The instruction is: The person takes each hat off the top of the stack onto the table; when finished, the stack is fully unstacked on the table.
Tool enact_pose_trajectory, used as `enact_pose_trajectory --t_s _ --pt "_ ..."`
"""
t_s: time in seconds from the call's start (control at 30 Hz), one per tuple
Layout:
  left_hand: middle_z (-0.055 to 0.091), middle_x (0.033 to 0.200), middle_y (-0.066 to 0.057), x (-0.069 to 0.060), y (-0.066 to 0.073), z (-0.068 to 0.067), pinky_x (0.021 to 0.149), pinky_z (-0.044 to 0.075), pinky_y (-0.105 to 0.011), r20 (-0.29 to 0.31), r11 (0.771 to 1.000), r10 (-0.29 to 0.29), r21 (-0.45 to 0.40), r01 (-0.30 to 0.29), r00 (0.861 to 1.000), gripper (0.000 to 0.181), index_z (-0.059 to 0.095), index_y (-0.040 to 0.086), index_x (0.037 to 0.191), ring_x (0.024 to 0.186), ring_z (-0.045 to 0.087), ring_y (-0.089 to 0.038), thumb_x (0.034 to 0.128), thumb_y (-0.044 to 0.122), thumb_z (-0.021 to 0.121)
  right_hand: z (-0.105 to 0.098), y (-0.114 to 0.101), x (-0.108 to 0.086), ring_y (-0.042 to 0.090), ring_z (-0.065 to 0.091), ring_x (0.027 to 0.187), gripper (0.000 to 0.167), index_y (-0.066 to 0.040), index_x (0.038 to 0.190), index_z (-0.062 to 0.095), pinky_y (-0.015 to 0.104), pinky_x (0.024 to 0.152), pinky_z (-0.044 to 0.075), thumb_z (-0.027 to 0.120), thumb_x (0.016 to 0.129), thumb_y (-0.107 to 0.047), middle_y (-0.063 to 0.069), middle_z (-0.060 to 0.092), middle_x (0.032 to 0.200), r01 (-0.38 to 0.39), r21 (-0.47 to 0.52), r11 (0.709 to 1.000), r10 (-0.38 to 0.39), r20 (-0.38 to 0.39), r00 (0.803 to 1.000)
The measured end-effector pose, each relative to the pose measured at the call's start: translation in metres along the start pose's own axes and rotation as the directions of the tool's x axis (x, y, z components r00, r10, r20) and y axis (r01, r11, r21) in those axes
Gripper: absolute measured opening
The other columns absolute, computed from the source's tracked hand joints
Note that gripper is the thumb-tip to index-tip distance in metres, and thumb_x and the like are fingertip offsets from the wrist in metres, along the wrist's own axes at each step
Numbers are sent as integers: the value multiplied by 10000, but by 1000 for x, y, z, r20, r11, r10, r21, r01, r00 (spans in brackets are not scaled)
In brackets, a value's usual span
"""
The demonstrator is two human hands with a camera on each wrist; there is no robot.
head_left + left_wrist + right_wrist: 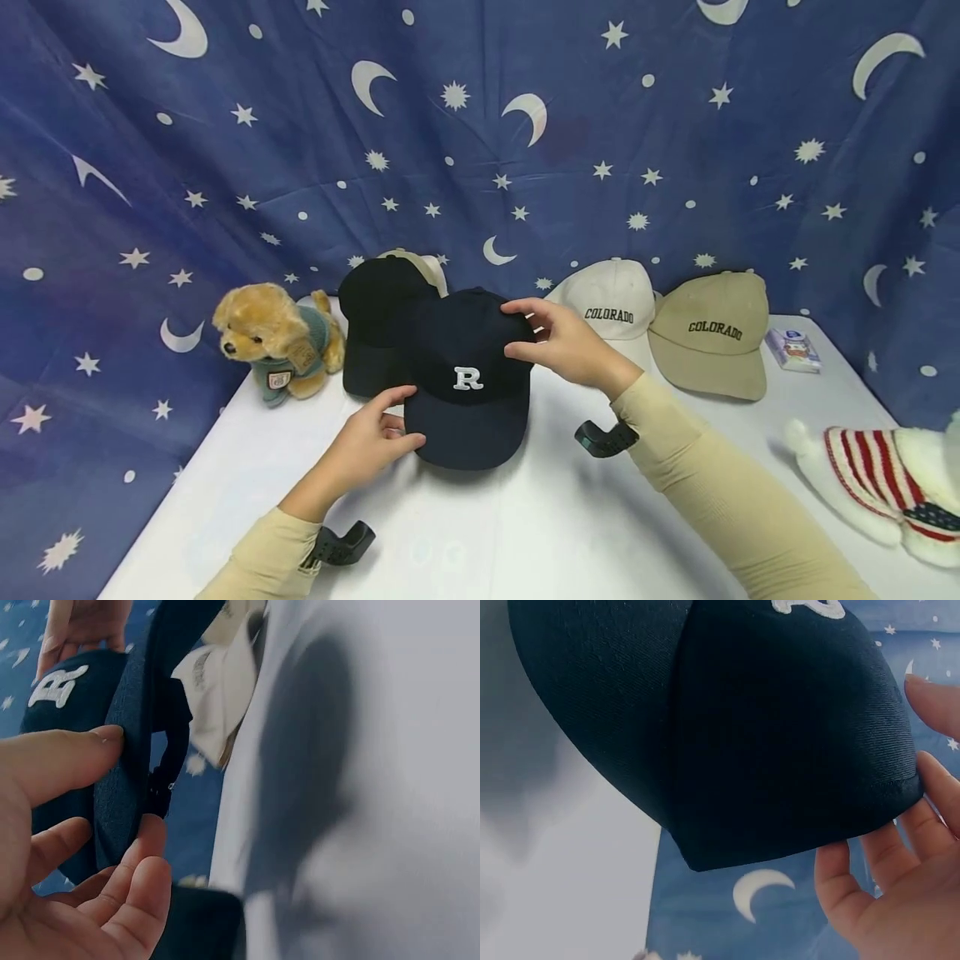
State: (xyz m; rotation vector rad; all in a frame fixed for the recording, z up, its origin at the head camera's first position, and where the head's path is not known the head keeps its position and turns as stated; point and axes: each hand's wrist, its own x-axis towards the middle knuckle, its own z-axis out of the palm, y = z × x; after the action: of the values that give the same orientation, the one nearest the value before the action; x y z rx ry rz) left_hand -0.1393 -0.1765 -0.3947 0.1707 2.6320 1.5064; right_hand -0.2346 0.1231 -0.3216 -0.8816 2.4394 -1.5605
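The left hand (371, 442) pinches the brim (468, 437) of a navy cap (476, 354) at frame centre between thumb and fingers; the right hand's (566, 342) fingers curl at its edge. It looks raised, not yet set down on the table (480, 533); white cap (611, 292) and tan cap (708, 333) already stand right of centre.

At least five baseball caps (465, 346), two plush toys (262, 321), two hands.
Caps: one navy R cap (472, 437), one plain black cap (378, 321), one white COLORADO cap (611, 292), one beige COLORADO cap (716, 350), and at least one pale cap (412, 257) mostly hidden. Plush toys: one golden puppy (303, 354), one white plush (885, 487) cut off at the edge. Hands: one left hand (367, 446), one right hand (566, 343). Black wrist devices (345, 546): two. Beige sleeves (720, 483): two. Small printed packet (795, 350): one. White-covered table (465, 542): one. Moon-and-star backdrop (450, 237): one.
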Motion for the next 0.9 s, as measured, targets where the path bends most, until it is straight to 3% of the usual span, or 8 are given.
enact_pose_trajectory --t_s 0.13,0.23,0.43,0.67,0.9 --pt "555 1313 -147 2 3 19 676 514 -275 12 999 27 -17 -27 1000 658 523 53 1412 842 641 -147 821 42 812 -11 5 -14 241 664 856 533 -16 1349 592 368 777 540 769 852 -87 137 643 1128 -7 -36 999 7 -11 1000" --pt "586 1228 -116 5 7 32 717 527 -267 34 997 74 -13 -74 997 635 544 39 1387 843 635 -131 811 22 810 -22 10 -26 228 669 822 527 -18 1337 601 325 751 538 780 847 -84 136 655 1076 -19 -72 997 16 -41 999" --pt "575 1054 -45 12 19 59 753 532 -256 111 986 167 -28 -165 980 574 563 11 1335 850 623 -125 811 6 797 -44 24 -52 244 695 827 514 37 1325 578 291 748 563 763 849 -25 179 657 1009 -46 -30 999 44 -63 997" --pt "561 1148 -63 22 33 89 665 521 -232 168 980 199 -25 -198 965 579 553 31 1348 775 632 -84 824 40 801 -67 31 -84 200 699 883 517 70 1347 538 295 751 573 736 875 -4 218 646 1055 -77 -27 997 73 -100 992" --pt "519 1181 -70 31 46 117 686 522 -213 214 976 217 -53 -210 952 565 565 52 1334 763 629 -50 825 57 811 -87 35 -110 128 673 895 513 68 1352 531 248 755 555 734 884 7 212 634 1087 -76 -116 990 60 -140 988"
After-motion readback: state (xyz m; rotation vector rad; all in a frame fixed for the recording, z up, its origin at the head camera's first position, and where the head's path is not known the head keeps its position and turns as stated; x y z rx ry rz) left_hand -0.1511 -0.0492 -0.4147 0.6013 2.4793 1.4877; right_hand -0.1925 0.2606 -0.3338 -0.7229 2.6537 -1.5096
